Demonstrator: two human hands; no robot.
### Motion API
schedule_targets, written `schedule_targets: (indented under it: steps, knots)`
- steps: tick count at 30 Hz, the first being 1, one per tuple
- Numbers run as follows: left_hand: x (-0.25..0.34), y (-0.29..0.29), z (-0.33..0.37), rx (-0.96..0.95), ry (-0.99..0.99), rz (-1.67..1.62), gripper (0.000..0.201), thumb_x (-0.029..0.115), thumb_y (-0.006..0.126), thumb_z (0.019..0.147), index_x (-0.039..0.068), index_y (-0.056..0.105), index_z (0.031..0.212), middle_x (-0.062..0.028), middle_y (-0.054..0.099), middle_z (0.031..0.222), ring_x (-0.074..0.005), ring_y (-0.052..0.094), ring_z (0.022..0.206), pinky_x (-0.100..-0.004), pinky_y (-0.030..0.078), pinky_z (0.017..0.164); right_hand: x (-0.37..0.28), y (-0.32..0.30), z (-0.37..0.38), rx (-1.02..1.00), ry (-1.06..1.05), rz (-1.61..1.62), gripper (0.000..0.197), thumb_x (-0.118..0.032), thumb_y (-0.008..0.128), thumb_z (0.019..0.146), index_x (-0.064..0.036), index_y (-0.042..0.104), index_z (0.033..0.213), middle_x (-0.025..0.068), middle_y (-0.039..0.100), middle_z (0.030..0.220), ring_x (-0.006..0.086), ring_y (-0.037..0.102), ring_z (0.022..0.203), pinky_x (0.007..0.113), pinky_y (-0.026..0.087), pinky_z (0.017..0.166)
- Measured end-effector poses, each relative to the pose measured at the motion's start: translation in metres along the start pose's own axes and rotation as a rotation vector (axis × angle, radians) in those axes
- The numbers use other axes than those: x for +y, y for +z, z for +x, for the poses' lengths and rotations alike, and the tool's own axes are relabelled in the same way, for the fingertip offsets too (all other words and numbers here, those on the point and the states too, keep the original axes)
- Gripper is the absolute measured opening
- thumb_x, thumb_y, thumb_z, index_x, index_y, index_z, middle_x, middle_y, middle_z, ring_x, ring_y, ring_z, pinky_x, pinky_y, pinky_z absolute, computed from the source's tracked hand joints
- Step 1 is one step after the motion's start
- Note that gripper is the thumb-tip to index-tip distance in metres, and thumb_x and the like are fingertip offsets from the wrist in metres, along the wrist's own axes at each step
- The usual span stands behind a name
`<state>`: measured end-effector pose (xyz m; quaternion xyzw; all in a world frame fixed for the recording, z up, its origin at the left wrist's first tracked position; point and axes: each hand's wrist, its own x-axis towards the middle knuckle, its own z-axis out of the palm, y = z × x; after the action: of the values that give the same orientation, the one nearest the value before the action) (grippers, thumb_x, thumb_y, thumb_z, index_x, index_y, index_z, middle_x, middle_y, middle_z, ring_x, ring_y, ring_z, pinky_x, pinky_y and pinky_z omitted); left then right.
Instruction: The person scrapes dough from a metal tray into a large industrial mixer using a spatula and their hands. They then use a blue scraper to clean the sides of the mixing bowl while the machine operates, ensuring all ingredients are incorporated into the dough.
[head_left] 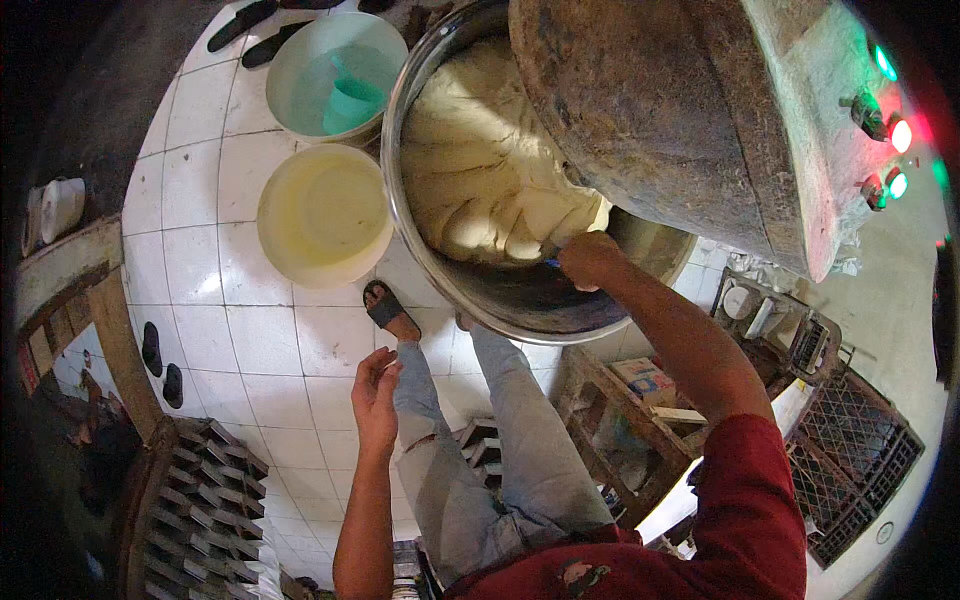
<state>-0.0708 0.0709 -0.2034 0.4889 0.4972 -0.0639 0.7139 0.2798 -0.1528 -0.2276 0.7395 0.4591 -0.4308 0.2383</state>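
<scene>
A large mass of pale dough (490, 150) fills much of a big round metal mixing bowl (400, 190). At the bowl's near right side, my right hand (588, 262) reaches in beside the dough, its fingers wrapped round a small blue thing (553, 263) that they mostly hide. Its kind does not show. My left hand (376, 393) hangs over the tiled floor, below the bowl and apart from it. The fingers there are loosely bent, and I see nothing held in them.
The brown, worn mixer body (660, 100) overhangs the bowl, with lit lamps (900, 135) on its side. Left of the bowl stand a pale yellow tub (325, 215) and a water tub (290, 85) with a green dipper (352, 105). A wooden shelf (610, 440) stands nearby.
</scene>
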Motion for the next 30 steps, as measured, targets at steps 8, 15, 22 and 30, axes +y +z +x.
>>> schedule_targets:
  steps: [8,15,22,30]
  knots:
    - [0.001,0.007,-0.003,-0.004,-0.089,-0.093,0.041,0.023,0.058,0.100,-0.001,0.054,0.132,-0.0120,0.063,0.125,-0.0214,0.060,0.114,-0.0343,0.045,0.096,0.004,-0.007,0.001,-0.097,-0.010,0.001,0.017,-0.015,0.074,0.069,-0.0036,0.075,0.081,0.0176,0.074,0.082,0.0349,0.074,0.083,0.050,0.058,0.069]
    - [0.006,0.014,-0.001,0.025,-0.134,-0.123,0.040,0.023,0.059,0.100,0.001,0.055,0.132,-0.0106,0.062,0.126,-0.0196,0.060,0.111,-0.0339,0.045,0.094,-0.013,-0.007,-0.012,0.036,-0.029,0.000,0.017,-0.017,0.067,0.076,-0.0028,0.074,0.081,0.0201,0.073,0.082,0.0366,0.073,0.079,0.049,0.058,0.068]
    - [0.000,0.022,0.002,0.036,-0.147,-0.015,0.048,0.033,0.057,0.100,-0.001,0.053,0.134,-0.0163,0.061,0.130,-0.0262,0.060,0.117,-0.0387,0.046,0.098,-0.036,-0.022,-0.013,0.050,-0.089,0.062,0.022,-0.018,0.066,0.081,-0.0013,0.073,0.093,0.0199,0.073,0.084,0.0361,0.074,0.081,0.049,0.058,0.070]
    - [-0.001,0.023,0.000,-0.026,-0.098,-0.019,0.046,0.031,0.058,0.100,0.000,0.054,0.133,-0.0163,0.060,0.130,-0.0263,0.060,0.118,-0.0400,0.047,0.098,-0.045,-0.014,-0.020,0.147,-0.186,-0.090,0.016,-0.020,0.068,0.080,-0.0062,0.076,0.085,0.0151,0.074,0.081,0.0312,0.075,0.078,0.046,0.059,0.067]
